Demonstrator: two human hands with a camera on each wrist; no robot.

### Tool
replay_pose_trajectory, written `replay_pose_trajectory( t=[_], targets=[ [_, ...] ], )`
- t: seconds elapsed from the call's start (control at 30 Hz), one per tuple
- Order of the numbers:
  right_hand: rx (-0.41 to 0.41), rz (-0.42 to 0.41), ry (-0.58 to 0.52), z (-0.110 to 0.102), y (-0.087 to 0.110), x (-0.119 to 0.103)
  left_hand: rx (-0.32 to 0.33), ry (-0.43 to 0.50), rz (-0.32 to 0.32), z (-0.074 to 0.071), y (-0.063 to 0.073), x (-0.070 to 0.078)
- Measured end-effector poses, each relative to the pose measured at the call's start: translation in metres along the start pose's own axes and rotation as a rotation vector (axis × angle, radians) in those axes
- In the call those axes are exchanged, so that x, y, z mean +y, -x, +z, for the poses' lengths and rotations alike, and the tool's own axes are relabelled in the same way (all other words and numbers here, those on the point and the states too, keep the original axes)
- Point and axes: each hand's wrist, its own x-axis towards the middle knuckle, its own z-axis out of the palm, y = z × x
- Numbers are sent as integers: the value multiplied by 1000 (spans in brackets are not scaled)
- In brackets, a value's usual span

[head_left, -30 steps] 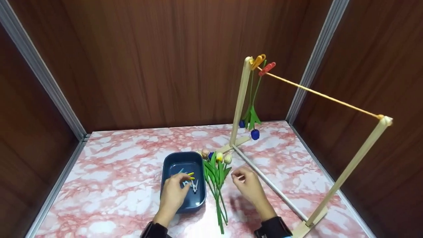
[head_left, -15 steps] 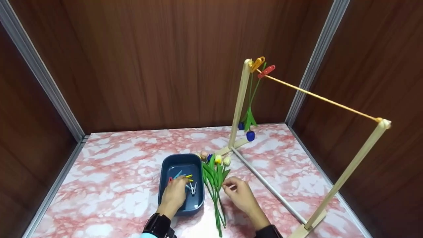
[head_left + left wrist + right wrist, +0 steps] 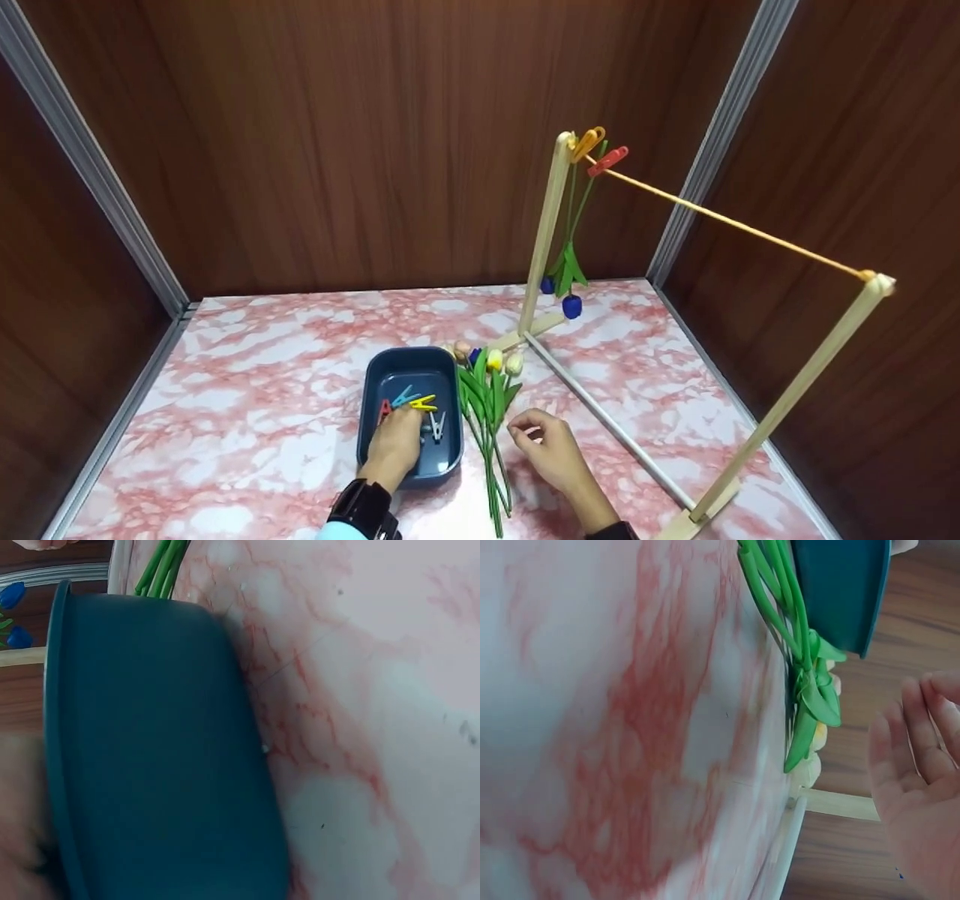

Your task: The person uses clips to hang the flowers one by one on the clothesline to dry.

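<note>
My left hand (image 3: 397, 441) reaches down into a dark blue tub (image 3: 369, 375), its fingertips among several clothespins and hidden by the hand itself. Around it lie a yellow clothespin (image 3: 424, 403), a light blue clothespin (image 3: 406, 396), a red clothespin (image 3: 385, 409) and a white clothespin (image 3: 437, 426). I cannot tell whether the left fingers pinch one. My right hand (image 3: 551, 450) hovers to the right of a bunch of artificial tulips (image 3: 491, 405), fingers loosely bent and nothing in them. The tulips lie against the tub's right side, stems toward me.
A wooden frame (image 3: 544, 240) with an orange cord (image 3: 735, 221) stands at the right. Blue tulips (image 3: 572, 307) hang upside down from an orange clothespin (image 3: 587, 144) and a red clothespin (image 3: 608, 160) at its far end. A white bar (image 3: 607, 416) joins the frame's feet.
My left hand has lowered into the tub among the clothespins. My right hand came toward the tulip stems, then stayed beside them. The hanging tulips sway slightly.
</note>
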Motion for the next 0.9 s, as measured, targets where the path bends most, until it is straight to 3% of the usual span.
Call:
replay_pose_trajectory(
  t=[0.2,0.33,0.43,0.53,0.57,0.77,0.9],
  targets=[
    [20,-12,19,1,-3,-2,87,-123,-11,-24,10,17],
    [23,-14,37,0,-6,-4,215,-85,-12,-25,11,12],
    [40,-21,36,-2,-11,-5,314,56,-18,-29,9,10],
    [56,-41,18,-2,-18,-9,363,222,-41,-33,5,11],
    [60,-49,11,-2,-22,-10,362,284,-60,-40,5,16],
    [59,-82,-8,4,-42,-27,369,633,-136,-43,-2,30],
    [8,-97,-72,10,-53,-39,335,795,-125,-42,-7,45]
  ],
)
